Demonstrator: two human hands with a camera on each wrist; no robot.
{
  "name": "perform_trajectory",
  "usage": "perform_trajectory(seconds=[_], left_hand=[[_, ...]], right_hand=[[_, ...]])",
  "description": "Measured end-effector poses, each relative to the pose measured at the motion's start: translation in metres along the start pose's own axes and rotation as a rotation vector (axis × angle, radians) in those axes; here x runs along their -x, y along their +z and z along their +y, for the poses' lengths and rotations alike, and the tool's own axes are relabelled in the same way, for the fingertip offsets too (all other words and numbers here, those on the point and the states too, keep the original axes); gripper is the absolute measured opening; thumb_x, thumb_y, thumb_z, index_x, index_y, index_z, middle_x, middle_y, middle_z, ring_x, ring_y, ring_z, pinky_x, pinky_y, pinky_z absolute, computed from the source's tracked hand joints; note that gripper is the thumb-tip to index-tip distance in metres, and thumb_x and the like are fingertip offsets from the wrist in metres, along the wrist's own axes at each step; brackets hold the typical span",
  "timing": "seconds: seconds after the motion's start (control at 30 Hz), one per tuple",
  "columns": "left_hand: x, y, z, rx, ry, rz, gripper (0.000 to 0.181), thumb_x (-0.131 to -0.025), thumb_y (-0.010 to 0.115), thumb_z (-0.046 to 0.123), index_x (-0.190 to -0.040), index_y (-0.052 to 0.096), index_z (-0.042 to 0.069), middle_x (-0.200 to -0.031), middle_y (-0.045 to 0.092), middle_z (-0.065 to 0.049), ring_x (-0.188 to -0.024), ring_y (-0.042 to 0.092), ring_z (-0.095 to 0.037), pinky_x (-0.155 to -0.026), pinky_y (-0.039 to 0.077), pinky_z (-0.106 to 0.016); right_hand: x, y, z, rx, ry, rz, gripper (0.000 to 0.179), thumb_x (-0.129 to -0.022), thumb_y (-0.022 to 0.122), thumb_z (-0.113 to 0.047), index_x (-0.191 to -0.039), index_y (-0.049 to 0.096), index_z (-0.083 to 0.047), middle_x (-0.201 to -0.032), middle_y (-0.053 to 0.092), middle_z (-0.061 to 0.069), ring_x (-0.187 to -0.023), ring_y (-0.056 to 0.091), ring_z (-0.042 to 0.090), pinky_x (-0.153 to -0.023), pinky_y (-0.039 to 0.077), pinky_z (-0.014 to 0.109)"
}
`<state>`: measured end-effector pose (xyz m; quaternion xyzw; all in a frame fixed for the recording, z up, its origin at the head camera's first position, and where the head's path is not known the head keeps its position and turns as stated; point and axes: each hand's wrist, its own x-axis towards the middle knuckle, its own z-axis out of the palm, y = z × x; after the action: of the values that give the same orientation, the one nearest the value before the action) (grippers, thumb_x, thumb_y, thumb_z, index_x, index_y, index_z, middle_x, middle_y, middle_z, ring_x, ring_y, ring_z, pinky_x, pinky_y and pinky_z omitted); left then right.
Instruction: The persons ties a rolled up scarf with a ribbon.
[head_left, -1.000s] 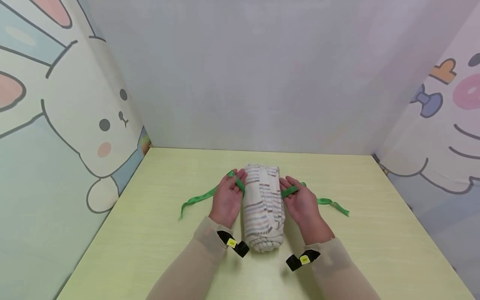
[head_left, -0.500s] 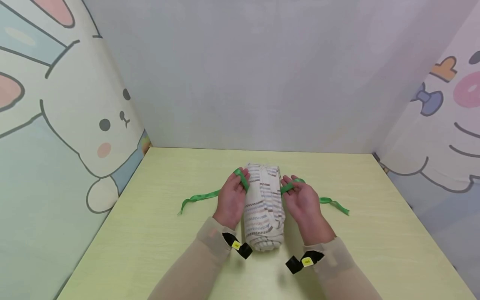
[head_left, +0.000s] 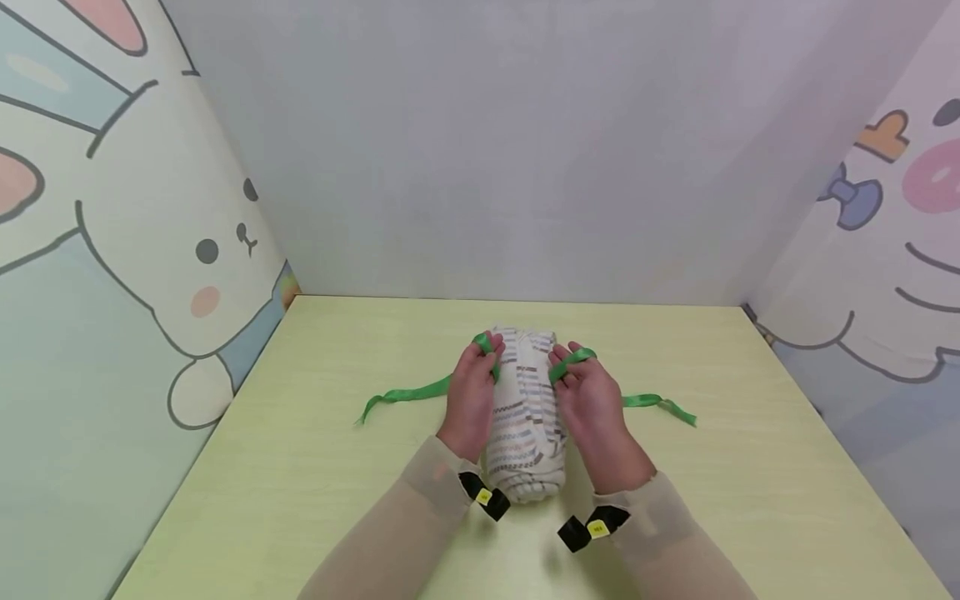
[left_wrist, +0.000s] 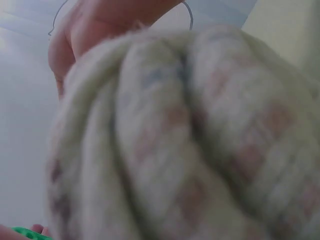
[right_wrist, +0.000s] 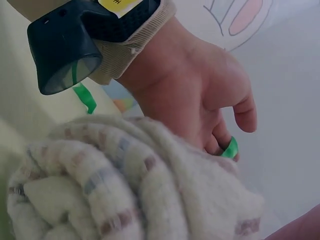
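Note:
A thick roll of cream cloth [head_left: 517, 446] with woven stripes lies lengthwise on the table. A green ribbon [head_left: 408, 394] comes out from both its sides, one tail trailing left and the other right. My left hand [head_left: 468, 408], palm up along the roll's left side, holds the ribbon across its bent fingers. On the other side my right hand [head_left: 596, 408], also palm up, holds the ribbon over its fingers. In the right wrist view, the left hand [right_wrist: 192, 82] has its thumb apart from the ribbon loop [right_wrist: 230, 149]. The cloth hides most of the right hand [left_wrist: 95, 30] in the left wrist view.
The pale yellow table [head_left: 247, 467] meets a grey back wall [head_left: 510, 150]. Side panels with cartoon animals stand at left [head_left: 150, 250] and right [head_left: 877, 275]. A small black camera [head_left: 585, 531] is strapped to each wrist.
Both hands have moved inward, closer to the roll, the left one rightward and the right one slightly leftward, carrying the ribbon. The cloth roll has stayed in place.

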<state>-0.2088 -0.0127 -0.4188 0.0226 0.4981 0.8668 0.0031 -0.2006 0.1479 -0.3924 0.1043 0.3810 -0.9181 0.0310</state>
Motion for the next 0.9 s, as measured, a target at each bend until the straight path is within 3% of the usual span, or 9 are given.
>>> perform_trajectory(seconds=[0.23, 0.57, 0.83, 0.9], left_hand=[[0.000, 0.007, -0.001, -0.116, -0.001, -0.025, 0.052, -0.110, 0.042, 0.015, -0.160, 0.033, 0.005, -0.164, 0.035, -0.008, -0.152, 0.026, -0.016, -0.124, 0.017, -0.040], [0.001, 0.020, 0.001, -0.224, 0.011, -0.013, 0.054, -0.106, 0.053, 0.014, -0.157, 0.038, 0.007, -0.162, 0.038, -0.007, -0.151, 0.029, -0.015, -0.122, 0.025, -0.037], [0.000, 0.026, 0.002, -0.286, 0.003, -0.032, 0.053, -0.106, 0.052, 0.016, -0.157, 0.039, 0.012, -0.159, 0.041, 0.007, -0.149, 0.029, -0.009, -0.120, 0.028, -0.032], [0.000, 0.028, 0.002, -0.301, 0.005, -0.038, 0.052, -0.106, 0.053, 0.015, -0.157, 0.041, 0.013, -0.159, 0.041, 0.007, -0.149, 0.030, -0.010, -0.120, 0.029, -0.033]], right_hand=[[-0.001, 0.007, 0.007, 0.124, -0.035, -0.004, 0.064, -0.103, 0.025, 0.006, -0.164, 0.009, -0.002, -0.167, 0.020, 0.022, -0.154, 0.021, 0.030, -0.124, 0.018, 0.036], [0.003, 0.013, 0.014, 0.240, -0.060, -0.074, 0.062, -0.103, 0.026, 0.005, -0.163, 0.012, 0.001, -0.166, 0.022, 0.023, -0.154, 0.023, 0.029, -0.125, 0.016, 0.038], [0.004, 0.012, 0.015, 0.399, -0.054, -0.101, 0.071, -0.096, 0.031, 0.009, -0.164, 0.019, -0.004, -0.165, 0.028, 0.017, -0.152, 0.029, 0.025, -0.121, 0.024, 0.035], [0.005, 0.012, 0.014, 0.439, -0.052, -0.114, 0.070, -0.096, 0.031, 0.010, -0.164, 0.021, -0.004, -0.165, 0.029, 0.016, -0.151, 0.030, 0.025, -0.115, 0.031, 0.031]])
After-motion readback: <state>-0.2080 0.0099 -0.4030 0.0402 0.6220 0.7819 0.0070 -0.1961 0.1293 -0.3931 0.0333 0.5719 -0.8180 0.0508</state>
